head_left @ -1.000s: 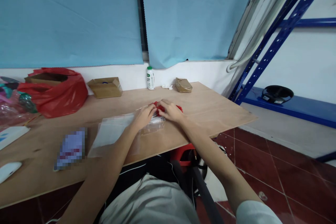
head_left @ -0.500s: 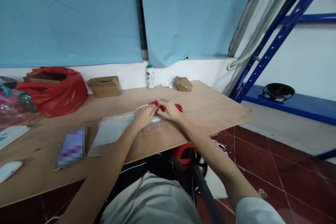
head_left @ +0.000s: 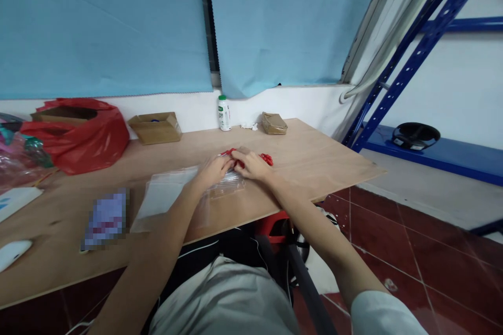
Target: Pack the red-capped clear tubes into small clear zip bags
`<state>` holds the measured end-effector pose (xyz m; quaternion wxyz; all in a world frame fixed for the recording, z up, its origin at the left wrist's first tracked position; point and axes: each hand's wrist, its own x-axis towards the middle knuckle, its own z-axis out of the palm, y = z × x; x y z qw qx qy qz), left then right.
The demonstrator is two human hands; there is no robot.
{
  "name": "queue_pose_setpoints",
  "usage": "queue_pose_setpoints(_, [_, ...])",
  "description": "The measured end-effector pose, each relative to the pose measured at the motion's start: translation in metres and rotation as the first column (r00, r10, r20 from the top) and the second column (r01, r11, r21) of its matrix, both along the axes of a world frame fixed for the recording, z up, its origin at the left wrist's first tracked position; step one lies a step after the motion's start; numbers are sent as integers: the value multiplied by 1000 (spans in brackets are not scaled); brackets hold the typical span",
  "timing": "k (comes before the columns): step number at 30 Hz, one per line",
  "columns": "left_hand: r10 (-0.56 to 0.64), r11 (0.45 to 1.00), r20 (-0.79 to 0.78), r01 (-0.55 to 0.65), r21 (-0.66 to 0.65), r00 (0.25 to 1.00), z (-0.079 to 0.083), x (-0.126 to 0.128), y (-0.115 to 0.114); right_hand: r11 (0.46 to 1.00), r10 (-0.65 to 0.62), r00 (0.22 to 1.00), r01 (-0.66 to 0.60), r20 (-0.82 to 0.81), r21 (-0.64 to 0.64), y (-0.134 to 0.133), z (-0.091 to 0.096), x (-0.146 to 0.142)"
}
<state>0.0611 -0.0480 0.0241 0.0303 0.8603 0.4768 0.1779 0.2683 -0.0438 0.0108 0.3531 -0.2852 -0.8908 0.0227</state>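
Observation:
Near the middle of the table, my left hand (head_left: 213,170) and my right hand (head_left: 253,165) meet with bent fingers, fingertips almost touching. Some small red pieces (head_left: 228,152) show at and just beyond the fingertips. Under both hands lie shiny clear plastic bags (head_left: 230,184); my left fingers are closed at their edge. My right fingers are curled over a red piece, which they mostly cover. A red bundle (head_left: 266,159) lies just past my right knuckles. Flat clear bags (head_left: 159,196) spread out left of my left wrist.
On the wooden table (head_left: 326,159) stand a red plastic bag (head_left: 90,141), an open cardboard box (head_left: 157,130), a white bottle (head_left: 224,114) and a small brown package (head_left: 274,123). A blurred purple item (head_left: 106,219) lies front left. Blue shelving (head_left: 428,57) rises at right.
The view has shifted very slightly. My hands stay together at the same spot, with only small finger movements over the red pieces and plastic.

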Motion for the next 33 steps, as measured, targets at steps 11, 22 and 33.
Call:
queue_pose_setpoints(11, [30,999,134,-31,7,991,-6,-2,-3,982,-44,975,2,-216,-190,5,-8,3])
queue_pose_setpoints(22, [-1,999,1,1,42,1000,-6,2,-4,980,-24,952,-39,-305,-198,1,-2,0])
queue_pose_setpoints(33, [11,998,-111,-3,71,994,-1,7,-7,972,-9,944,-69,-331,-226,8,-7,0])
